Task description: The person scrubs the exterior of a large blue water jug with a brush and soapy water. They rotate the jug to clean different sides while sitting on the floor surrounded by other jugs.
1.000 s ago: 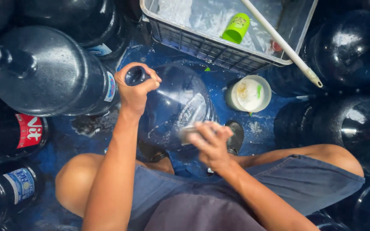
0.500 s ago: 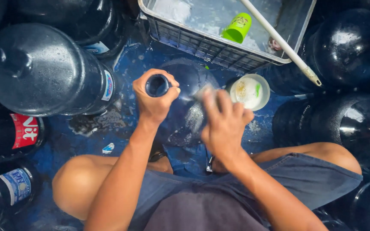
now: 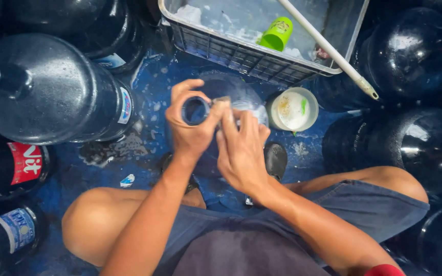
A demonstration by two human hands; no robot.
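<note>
Hands meet over the neck of a large clear blue plastic water jug (image 3: 241, 97), which stands on the wet blue floor (image 3: 149, 107) between the person's knees. The left hand (image 3: 190, 128) is curled around the open round mouth of the jug, thumb and fingers forming a ring. The right hand (image 3: 241, 151) lies just beside it, fingers bent and pressed against the neck; whether it pinches something, I cannot tell. A small white plastic tub (image 3: 292, 109) stands near, and a grey plastic crate (image 3: 241, 56) behind holds a green cup (image 3: 276, 33).
</note>
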